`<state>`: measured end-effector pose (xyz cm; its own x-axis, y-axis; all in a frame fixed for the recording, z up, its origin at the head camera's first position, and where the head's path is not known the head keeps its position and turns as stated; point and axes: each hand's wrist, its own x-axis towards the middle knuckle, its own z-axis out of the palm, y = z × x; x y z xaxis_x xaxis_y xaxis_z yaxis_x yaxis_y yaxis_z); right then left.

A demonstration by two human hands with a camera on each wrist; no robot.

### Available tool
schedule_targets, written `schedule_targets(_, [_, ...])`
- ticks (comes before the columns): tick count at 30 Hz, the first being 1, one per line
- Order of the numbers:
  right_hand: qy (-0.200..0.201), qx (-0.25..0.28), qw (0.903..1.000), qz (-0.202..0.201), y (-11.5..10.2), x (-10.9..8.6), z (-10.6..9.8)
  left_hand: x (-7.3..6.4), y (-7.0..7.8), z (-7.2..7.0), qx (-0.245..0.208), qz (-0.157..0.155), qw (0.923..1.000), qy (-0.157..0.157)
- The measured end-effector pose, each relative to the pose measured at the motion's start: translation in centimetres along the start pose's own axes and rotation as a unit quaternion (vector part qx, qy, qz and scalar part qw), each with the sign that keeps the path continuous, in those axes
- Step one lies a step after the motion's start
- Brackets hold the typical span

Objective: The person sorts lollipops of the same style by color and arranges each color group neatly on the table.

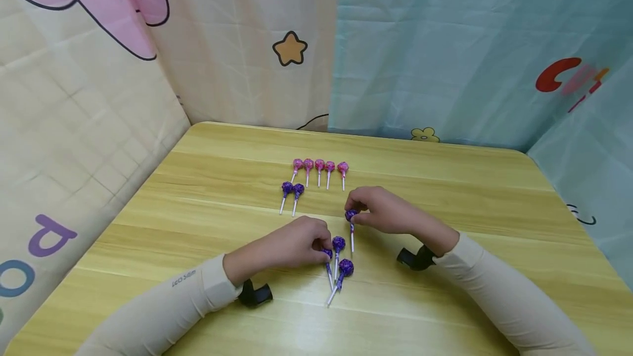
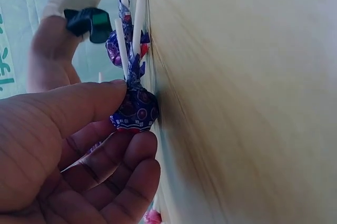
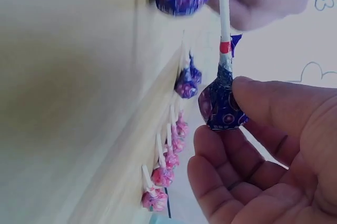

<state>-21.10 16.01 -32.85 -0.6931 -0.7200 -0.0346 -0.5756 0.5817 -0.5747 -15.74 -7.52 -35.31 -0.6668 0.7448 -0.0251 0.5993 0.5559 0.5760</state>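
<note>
Left sleeve, lower left: print, roughly "Lets Slim". Wall cloth, left edge: purple p/d-like letter, blue "o". Lollipop wrapper print unreadable.

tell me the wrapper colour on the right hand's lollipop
The wrapper is dark blue-purple with round purple spots, clearest in the right wrist view.

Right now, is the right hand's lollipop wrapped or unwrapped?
Wrapped: in the right wrist view, the lollipop has a printed purple wrapper over its head, gathered around the white stick.

The left fingers are pinching a purple lollipop — a second lollipop is lying farther off, the counter stretching right.
</note>
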Motion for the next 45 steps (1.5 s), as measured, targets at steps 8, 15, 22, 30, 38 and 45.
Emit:
schedule_targets(8, [0.014, -0.004, 0.9998, -0.01, 0.7, 3.2, -0.6, 0.0, 0.2, 0.0, -0.001, -0.004, 1.0, -0.001])
schedule_targets(15, [0.027, 0.011, 0.9995, -0.014, 1.4, 5.8, 0.0, -0.1, 0.1, 0.0, -0.002, -0.004, 1.0, -0.002])
schedule_targets(22, [0.019, 0.017, 0.9996, -0.015, 1.7, 7.8, 0.7, 0.0, 0.0, 0.1, -0.003, 0.003, 1.0, -0.001])
schedule_targets(30, [0.022, 0.002, 0.9998, 0.003, 1.1, 9.5, 1.4, -0.1, 0.0, 0.0, 0.005, 0.004, 1.0, -0.001])
schedule_targets(38, [0.025, -0.004, 0.9991, 0.033, 0.6, 10.5, 1.9, -0.1, -0.1, 0.1, 0.004, 0.007, 1.0, 0.001])
schedule_targets(45, [0.025, -0.013, 0.9991, 0.031, 0.7, 11.1, 2.3, -0.1, 0.0, 0.1, 0.007, 0.003, 1.0, -0.001])
